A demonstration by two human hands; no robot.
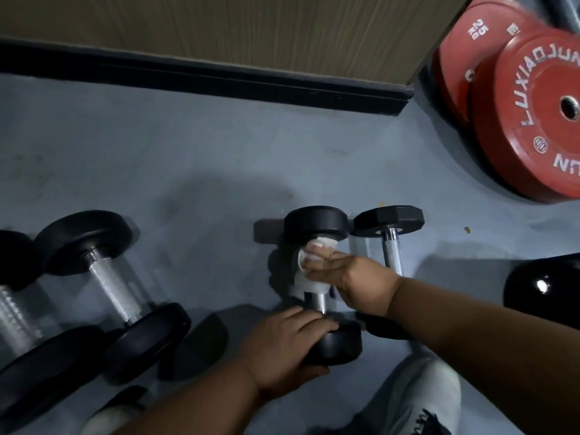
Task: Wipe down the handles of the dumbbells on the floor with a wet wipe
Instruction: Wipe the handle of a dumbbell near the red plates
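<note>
A small black dumbbell [317, 221] lies on the grey floor in the middle of the view. My right hand [342, 274] grips a white wet wipe [309, 277] wrapped round the far part of its metal handle. My left hand [287, 343] holds the near black head of the same dumbbell. A short bare stretch of handle [315, 301] shows between the two hands. Just to the right lies a slimmer dumbbell [389, 219] with hexagonal heads and a knurled handle.
Two bigger dumbbells [113, 287] with round black heads lie at the left. Red weight plates [530, 120] lean at the upper right. A black kettlebell [543, 287] sits at the right edge. A wooden wall with dark skirting [219, 76] runs behind. My knee in grey trousers [417, 400] is at the bottom.
</note>
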